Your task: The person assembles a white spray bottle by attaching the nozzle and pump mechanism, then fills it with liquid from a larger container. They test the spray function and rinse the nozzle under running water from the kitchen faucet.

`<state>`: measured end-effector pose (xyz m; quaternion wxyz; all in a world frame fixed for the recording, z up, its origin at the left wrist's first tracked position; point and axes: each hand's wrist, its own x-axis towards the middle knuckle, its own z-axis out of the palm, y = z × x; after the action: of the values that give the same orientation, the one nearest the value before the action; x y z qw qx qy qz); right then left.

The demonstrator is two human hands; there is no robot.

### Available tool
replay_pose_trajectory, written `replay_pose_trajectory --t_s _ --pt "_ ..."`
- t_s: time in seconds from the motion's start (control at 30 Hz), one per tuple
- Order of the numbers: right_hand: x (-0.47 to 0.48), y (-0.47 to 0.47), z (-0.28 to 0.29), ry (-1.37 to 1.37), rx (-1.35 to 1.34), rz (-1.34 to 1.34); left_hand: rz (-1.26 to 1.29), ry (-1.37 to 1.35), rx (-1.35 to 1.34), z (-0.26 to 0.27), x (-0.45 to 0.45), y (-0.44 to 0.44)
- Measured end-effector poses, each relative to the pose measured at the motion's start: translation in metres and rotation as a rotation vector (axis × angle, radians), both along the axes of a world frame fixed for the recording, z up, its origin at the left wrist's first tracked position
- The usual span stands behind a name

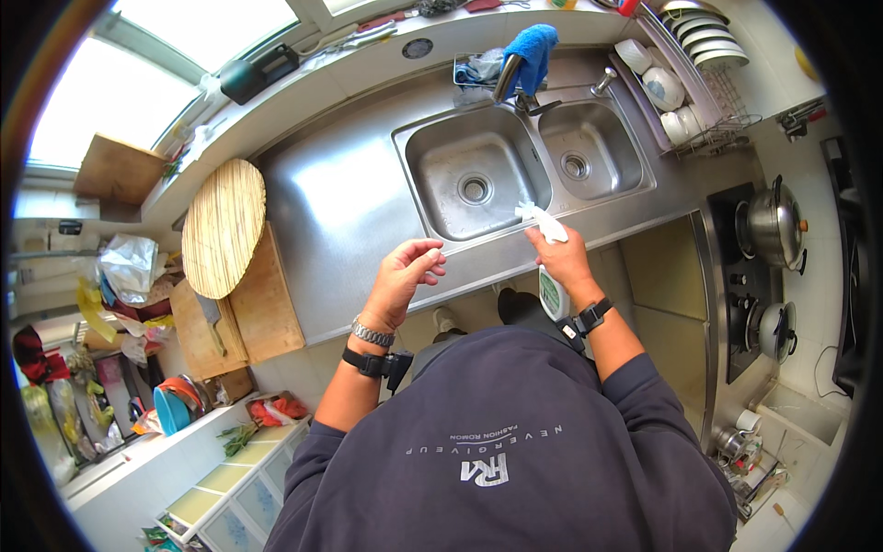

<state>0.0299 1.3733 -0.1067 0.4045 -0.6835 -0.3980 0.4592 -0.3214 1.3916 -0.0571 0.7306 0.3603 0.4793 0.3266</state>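
Observation:
My right hand (567, 261) grips a spray bottle by the neck, just over the front rim of the sink. The bottle's white trigger head (550, 226) points at the large stainless steel basin (441, 172), and its labelled body (552, 293) hangs below my fist. Loosely curled and without anything in it, my left hand (407, 274) hovers over the counter's front edge, left of the bottle. A smaller basin (617, 155) adjoins the large one on the right. Both basins show bare metal and a drain. Behind them, a blue cloth (534, 52) drapes over the faucet (507, 79).
On the left, a round woven lid (224, 228) rests over wooden boards (265, 300) beside a cleaver (214, 324). A dish rack (655, 90) with bowls stands at back right. Pots (776, 224) sit on the gas stove (735, 324) at the right.

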Motion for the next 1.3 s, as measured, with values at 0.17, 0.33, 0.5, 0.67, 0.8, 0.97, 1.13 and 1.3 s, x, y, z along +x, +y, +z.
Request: replay_pose_trajectory --t_s 0.17,0.33,0.5,0.67,0.8,0.97,1.13,1.3 --pt "0.003 0.001 -0.001 0.018 -0.01 -0.011 -0.01 -0.002 0.007 0.0 0.005 0.002" --pt "0.004 0.002 0.0 -0.013 -0.042 0.006 -0.035 0.009 0.012 0.0 0.009 0.003" --pt "0.0 0.004 0.001 0.035 0.03 -0.002 -0.047 0.005 0.009 0.004 0.016 0.004" --pt "-0.001 0.007 0.003 -0.006 0.014 0.011 -0.057 0.003 0.02 0.007 0.024 0.007" --pt "-0.002 0.008 0.003 0.062 -0.048 -0.005 -0.077 0.011 0.007 0.009 0.029 0.009" --pt "-0.004 0.008 0.002 0.106 0.051 -0.054 -0.092 0.0 0.005 0.01 0.034 0.01" --pt "0.0 0.008 0.003 0.028 -0.011 -0.067 -0.098 -0.002 0.01 0.01 0.034 0.01" --pt "0.002 0.007 0.006 0.018 0.014 -0.046 -0.106 0.003 0.003 0.011 0.036 0.012"
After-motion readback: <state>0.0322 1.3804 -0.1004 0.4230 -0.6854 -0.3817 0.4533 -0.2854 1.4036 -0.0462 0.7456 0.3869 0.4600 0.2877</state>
